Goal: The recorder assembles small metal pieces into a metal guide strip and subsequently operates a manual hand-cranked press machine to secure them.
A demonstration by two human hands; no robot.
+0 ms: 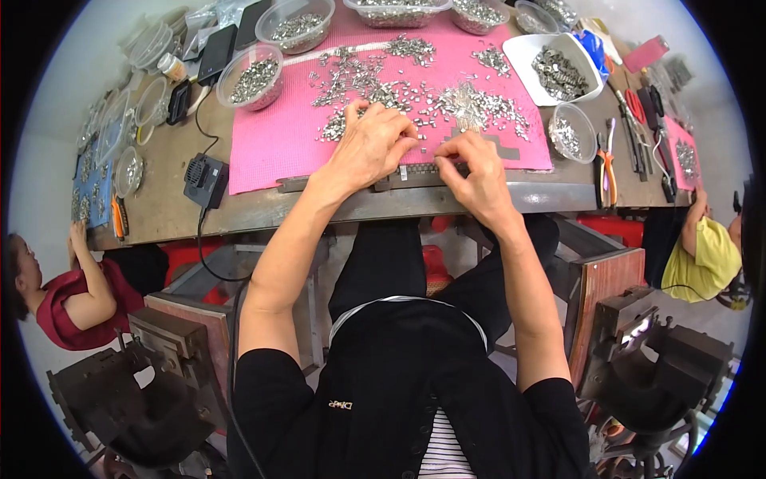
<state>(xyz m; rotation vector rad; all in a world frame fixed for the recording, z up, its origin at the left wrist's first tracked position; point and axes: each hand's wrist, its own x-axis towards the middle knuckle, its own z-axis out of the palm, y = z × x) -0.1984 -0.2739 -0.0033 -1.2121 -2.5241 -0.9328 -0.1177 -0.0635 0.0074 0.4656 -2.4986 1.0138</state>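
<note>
Silver pieces point(477, 106) lie just beyond the right grip point(477, 174).

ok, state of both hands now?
Left hand: fingers curled; can't tell if it holds anything.
Right hand: fingers curled; can't tell if it holds anything.

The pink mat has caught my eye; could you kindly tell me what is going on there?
A person in black works bare-handed at the pink mat, which is strewn with small silvery metal pieces. The left hand and right hand are close together, near a dark bar at the mat's front edge. Whether the fingers pinch a piece is too small to tell. More pieces lie in a white tray at the far right.
</note>
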